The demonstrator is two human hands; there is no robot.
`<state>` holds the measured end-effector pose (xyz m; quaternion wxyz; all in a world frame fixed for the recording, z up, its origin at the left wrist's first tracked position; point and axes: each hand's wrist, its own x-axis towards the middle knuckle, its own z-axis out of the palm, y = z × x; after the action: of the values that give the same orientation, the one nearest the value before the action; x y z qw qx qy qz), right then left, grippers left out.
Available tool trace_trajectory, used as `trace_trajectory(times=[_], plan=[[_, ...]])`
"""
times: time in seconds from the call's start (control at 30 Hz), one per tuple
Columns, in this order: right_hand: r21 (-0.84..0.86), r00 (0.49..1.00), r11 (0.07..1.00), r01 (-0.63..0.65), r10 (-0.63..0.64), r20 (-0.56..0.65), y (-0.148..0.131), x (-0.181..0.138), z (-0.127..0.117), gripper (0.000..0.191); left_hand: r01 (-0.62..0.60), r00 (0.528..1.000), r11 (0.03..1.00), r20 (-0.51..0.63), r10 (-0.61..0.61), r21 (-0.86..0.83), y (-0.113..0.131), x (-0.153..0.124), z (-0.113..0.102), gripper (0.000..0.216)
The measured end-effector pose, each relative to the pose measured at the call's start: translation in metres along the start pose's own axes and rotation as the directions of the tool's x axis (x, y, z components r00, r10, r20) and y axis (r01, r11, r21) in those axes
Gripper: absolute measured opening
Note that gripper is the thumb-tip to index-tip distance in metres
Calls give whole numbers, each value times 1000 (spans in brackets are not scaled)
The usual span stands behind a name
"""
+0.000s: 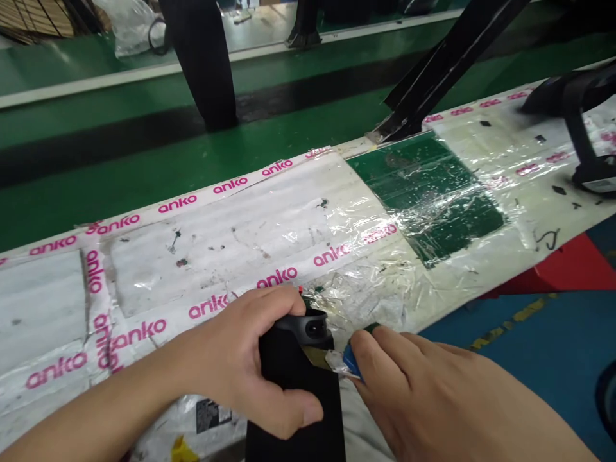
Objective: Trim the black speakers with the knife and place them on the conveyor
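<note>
A black piece (312, 378) comes nearest the camera, running off the bottom edge, with a dark grey collar (315, 325) at its far end. The readable writing is on the bench (216, 247) beyond it: pink "anko" lettering repeats along white tape (139, 332) that frames the plastic-wrapped panels. A pale label (601, 186) sits on a black curved part (582, 128) at the far right (its print is too small to read). The left hand (235, 359) reaches in from the lower left, back of the hand upward, fingers curled over the far end by the collar and thumb laid across the upper face; its grip is firmly closed on the piece. The right hand (409, 378) comes from the lower right, knuckles up, fingers folded around a blue tool (350, 362) mostly hidden inside the grip. The tool's flat tip points leftward and meets the right edge of the piece just below the collar. The piece lies at the near edge of the bench, between the hands, its long axis running almost straight away from the camera and its collar end pointing toward the bench; whether it touches the bench cannot be told.
</note>
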<state>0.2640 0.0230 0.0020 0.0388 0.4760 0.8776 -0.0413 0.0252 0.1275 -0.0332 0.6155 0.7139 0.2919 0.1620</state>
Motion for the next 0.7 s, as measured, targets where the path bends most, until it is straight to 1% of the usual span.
trace_trajectory(times=[0.07, 0.17, 0.23, 0.33, 0.4, 0.47, 0.53, 0.6, 0.63, 0.7], plan=[[17, 1000, 1000, -3, 3, -6, 4, 5, 0, 49, -7, 1000, 1000, 1, 7, -3, 3, 2, 0, 49], [51, 999, 999, -1, 4, -44, 10, 17, -3, 32, -20, 1000, 1000, -4, 20, 20, 7, 4, 0, 45], [77, 999, 997, 5, -2, -40, 14, 24, -6, 26, -26, 1000, 999, 9, 25, 46, 9, 5, -1, 43], [91, 1000, 996, 3, -2, -7, 17, 29, -11, 26, -47, 999, 997, 20, 46, 66, 6, 5, -1, 43], [81, 1000, 997, 14, -15, 9, 18, 28, -15, 27, -55, 998, 995, -5, 56, 80, 3, 3, 0, 45], [81, 999, 996, 43, -41, -28, 17, 24, -19, 22, -40, 998, 994, -43, 45, 106, 0, 1, 2, 48], [92, 993, 994, 58, -48, -106, 16, 20, -22, 16, -21, 998, 993, -60, 28, 117, -2, -1, 3, 54], [87, 986, 995, 42, -27, -167, 14, 17, -23, 18, -18, 998, 993, -61, 26, 118, -4, -2, 4, 59], [82, 984, 996, 36, -21, -178, 13, 15, -23, 21, -18, 998, 993, -60, 25, 117, -5, -3, 4, 60], [69, 986, 997, 30, -19, -163, 10, 14, -20, 25, -17, 998, 992, -64, 25, 125, -5, -2, 3, 60]])
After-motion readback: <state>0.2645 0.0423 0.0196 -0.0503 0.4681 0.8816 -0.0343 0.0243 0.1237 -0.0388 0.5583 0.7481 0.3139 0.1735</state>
